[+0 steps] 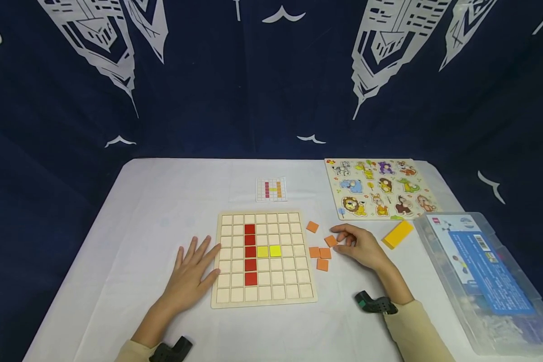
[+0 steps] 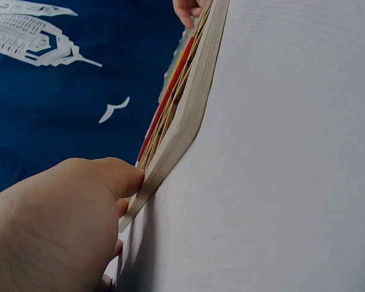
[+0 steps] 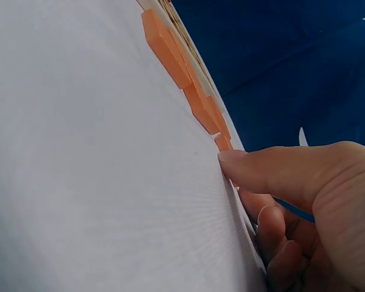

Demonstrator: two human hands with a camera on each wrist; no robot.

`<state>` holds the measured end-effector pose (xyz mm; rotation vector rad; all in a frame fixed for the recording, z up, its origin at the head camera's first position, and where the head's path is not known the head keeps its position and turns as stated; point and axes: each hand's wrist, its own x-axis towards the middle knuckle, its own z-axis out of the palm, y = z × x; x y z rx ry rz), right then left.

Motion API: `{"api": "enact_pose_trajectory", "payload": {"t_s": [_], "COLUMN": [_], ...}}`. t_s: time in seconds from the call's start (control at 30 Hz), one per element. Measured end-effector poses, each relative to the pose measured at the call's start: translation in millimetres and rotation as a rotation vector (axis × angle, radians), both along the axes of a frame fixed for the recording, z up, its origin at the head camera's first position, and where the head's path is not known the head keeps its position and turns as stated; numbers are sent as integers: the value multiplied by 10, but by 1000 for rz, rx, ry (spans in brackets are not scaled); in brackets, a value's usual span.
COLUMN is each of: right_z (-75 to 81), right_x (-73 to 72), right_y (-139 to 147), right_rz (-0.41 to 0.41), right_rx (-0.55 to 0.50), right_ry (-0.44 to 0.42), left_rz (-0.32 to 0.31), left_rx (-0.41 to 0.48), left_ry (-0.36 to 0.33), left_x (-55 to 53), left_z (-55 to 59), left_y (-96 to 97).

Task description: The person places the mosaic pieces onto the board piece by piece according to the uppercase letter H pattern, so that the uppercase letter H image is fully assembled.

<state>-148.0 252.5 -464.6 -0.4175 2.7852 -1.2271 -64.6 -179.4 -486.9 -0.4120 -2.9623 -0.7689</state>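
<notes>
In the head view a wooden grid board (image 1: pixel 264 296) lies flat on the white table. One of its columns holds several red tiles (image 1: pixel 251 265), and two yellow tiles (image 1: pixel 269 251) sit side by side to their right. My left hand (image 1: pixel 187 276) rests with fingers spread, its fingertips and thumb at the board's left edge. Right of the board, my right hand (image 1: pixel 359 246) has its thumb and index finger curled round an orange tile (image 1: pixel 331 241). Several other orange tiles (image 1: pixel 323 264) lie between that hand and the board. The right wrist view shows the thumb (image 3: pixel 261 173) right at an orange tile.
A small pattern card (image 1: pixel 271 189) lies behind the board. At the back right is an animal puzzle board (image 1: pixel 375 188), with a yellow block (image 1: pixel 397 234) in front of it. A clear plastic case (image 1: pixel 484 286) with a blue label stands at the right edge.
</notes>
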Motion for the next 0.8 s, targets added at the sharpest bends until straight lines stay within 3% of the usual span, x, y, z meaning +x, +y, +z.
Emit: {"api": "enact_pose_trajectory", "payload": {"t_s": [0.8], "right_z": [-30], "right_x": [15], "right_y": [-9], "right_rz": [-1], "right_rx": [32], "right_ry": [30], "left_rz": [-1], "left_rx": [15], "left_ry": [-6], "left_x": [10], "left_z": [15], "left_y": [10]}}
